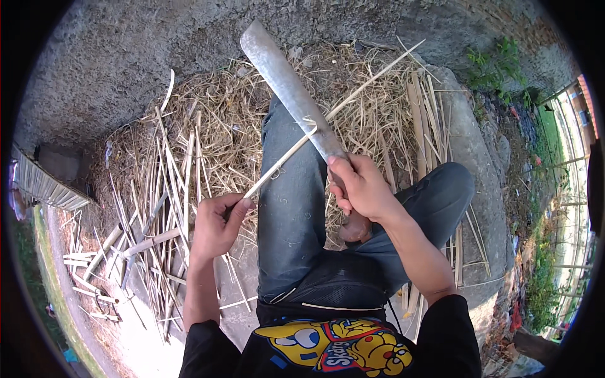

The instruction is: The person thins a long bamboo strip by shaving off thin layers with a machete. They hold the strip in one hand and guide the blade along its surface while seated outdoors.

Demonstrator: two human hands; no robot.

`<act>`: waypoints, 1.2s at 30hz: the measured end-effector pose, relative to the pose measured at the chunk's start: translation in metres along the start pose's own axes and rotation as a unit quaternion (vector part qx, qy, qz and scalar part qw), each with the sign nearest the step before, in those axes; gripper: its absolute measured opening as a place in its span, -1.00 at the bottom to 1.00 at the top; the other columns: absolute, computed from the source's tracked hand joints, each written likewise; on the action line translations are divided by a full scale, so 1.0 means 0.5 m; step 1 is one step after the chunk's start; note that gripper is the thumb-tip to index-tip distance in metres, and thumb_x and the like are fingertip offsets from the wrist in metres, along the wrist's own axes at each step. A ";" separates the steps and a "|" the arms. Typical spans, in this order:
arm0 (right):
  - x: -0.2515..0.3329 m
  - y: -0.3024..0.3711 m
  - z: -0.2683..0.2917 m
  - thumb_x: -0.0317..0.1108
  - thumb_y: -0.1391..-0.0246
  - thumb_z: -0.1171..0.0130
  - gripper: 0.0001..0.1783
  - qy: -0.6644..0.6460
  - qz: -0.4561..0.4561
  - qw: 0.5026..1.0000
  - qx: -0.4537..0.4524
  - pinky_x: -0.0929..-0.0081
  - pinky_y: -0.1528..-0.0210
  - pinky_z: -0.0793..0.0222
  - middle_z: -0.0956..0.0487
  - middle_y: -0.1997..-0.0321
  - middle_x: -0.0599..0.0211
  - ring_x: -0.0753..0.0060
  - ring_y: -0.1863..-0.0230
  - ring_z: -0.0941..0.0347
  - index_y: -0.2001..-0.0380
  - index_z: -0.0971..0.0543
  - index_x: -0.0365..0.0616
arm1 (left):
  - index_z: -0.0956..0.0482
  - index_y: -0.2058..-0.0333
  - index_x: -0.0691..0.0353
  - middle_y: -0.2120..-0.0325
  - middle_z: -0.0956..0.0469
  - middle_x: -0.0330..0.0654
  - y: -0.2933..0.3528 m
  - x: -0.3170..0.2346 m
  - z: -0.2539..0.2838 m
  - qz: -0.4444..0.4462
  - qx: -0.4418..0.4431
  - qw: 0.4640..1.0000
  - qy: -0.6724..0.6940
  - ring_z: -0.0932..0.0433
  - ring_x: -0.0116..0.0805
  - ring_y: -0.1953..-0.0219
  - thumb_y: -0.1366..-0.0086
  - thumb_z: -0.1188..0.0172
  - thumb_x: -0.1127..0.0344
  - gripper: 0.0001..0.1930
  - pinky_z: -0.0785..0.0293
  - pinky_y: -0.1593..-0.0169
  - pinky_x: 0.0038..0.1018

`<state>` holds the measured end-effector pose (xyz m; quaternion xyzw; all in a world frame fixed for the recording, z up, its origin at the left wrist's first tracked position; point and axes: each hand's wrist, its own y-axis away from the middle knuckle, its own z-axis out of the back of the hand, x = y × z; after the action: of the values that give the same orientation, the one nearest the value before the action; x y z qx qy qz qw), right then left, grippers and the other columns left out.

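The bamboo strip [282, 162], the piece being worked, is lying on a long slant out in front, running from the left hand [217, 227] up toward between one and two o'clock, and here's the key line: the machete [291, 88] is crossing it almost square, its blade pointing to eleven o'clock from the right hand [363, 189]. Over the left thigh of the jeans [290, 208] those two long axes are meeting in a lopsided X, the blade appearing uppermost, a small pale curl standing up right at the contact. The right hand is sitting nearer that crossing, just below it toward five o'clock, with fingers wrapping the machete's grip; the left hand is waiting farther off toward eight o'clock, pinching the strip's near end between thumb and curled fingers. Going outward, a straw-like heap of shavings [220, 138] is spreading beyond the knees from ten round to one o'clock, cut strips [154, 241] are lying jumbled toward nine, more slats [418, 126] are resting near two, and a rough grey wall [138, 69] is closing off the far side at twelve.
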<state>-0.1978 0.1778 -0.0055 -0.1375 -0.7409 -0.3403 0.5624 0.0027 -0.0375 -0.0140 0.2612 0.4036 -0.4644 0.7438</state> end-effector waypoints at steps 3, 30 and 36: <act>0.018 -0.003 0.020 -0.11 -0.41 0.01 -0.60 -0.010 0.029 0.999 -0.042 0.58 0.77 -0.21 -0.38 0.67 0.41 0.65 0.79 -0.24 0.42 -0.44 -0.20 | -0.70 0.33 0.37 0.72 -0.41 -0.31 0.012 0.000 0.006 0.028 0.011 0.999 0.013 -0.25 -0.62 0.63 -0.43 -0.21 0.29 -0.75 -0.14 0.55 -0.49; 0.000 0.003 0.012 -0.13 -0.41 -0.06 -0.59 0.028 0.040 0.997 -0.060 0.50 0.68 -0.27 -0.43 0.67 0.42 0.61 0.71 -0.34 0.43 -0.47 -0.24 | -0.69 0.33 0.37 0.76 -0.28 -0.45 -0.020 -0.048 -0.014 0.021 0.013 1.000 0.019 -0.15 -0.68 0.65 -0.45 -0.19 0.28 -0.74 -0.03 0.56 -0.53; -0.014 0.024 0.013 -0.17 -0.43 -0.02 -0.62 0.044 0.003 0.999 -0.015 0.56 0.73 -0.21 -0.40 0.66 0.41 0.64 0.76 -0.28 0.42 -0.43 -0.24 | -0.70 0.33 0.38 0.74 -0.33 -0.43 -0.012 -0.026 -0.004 0.038 0.043 0.996 0.066 -0.17 -0.68 0.63 -0.46 -0.18 0.28 -0.72 -0.04 0.55 -0.54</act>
<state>-0.1932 0.1919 -0.0088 -0.1332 -0.7101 -0.3556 0.5929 -0.0063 -0.0323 -0.0044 0.3388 0.4211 -0.4343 0.7206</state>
